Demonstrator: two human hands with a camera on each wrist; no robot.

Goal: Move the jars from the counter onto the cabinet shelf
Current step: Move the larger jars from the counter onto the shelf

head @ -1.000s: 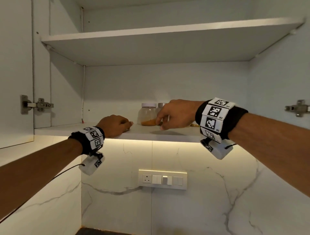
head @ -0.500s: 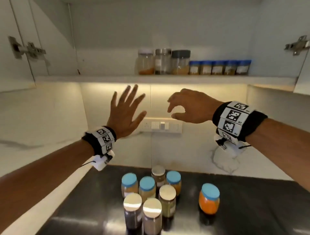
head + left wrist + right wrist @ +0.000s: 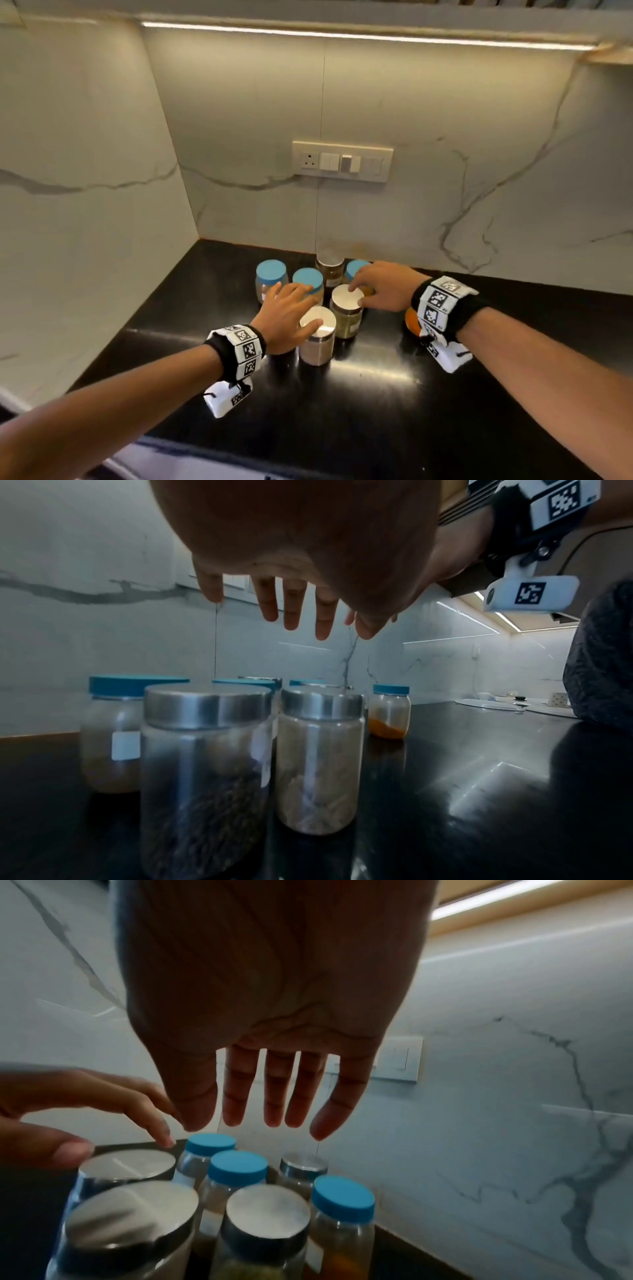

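Note:
Several jars stand clustered on the black counter [image 3: 376, 394], some with blue lids, some with silver lids. My left hand [image 3: 291, 308] hovers with spread, straight fingers [image 3: 298, 607] over the front silver-lidded jars [image 3: 317, 339] [image 3: 205, 764]; its thumb lies over the front lid, and I cannot tell if it touches. My right hand [image 3: 373, 287] [image 3: 274, 1096] hangs open above another silver-lidded jar [image 3: 347, 308] [image 3: 267, 1210], holding nothing. An orange-filled jar [image 3: 411, 325] [image 3: 390, 712] is half hidden behind my right wrist. Only the cabinet's underside [image 3: 342, 13] shows.
Marble walls meet in a corner left of the jars. A socket and switch plate [image 3: 342, 161] sits on the back wall. A light strip [image 3: 342, 36] runs under the cabinet. Bare black counter stretches in front of and to the right of the jars.
Both hands have dropped from shelf height to just above the jars on the counter. My view has tilted down from the cabinet shelf to the counter.

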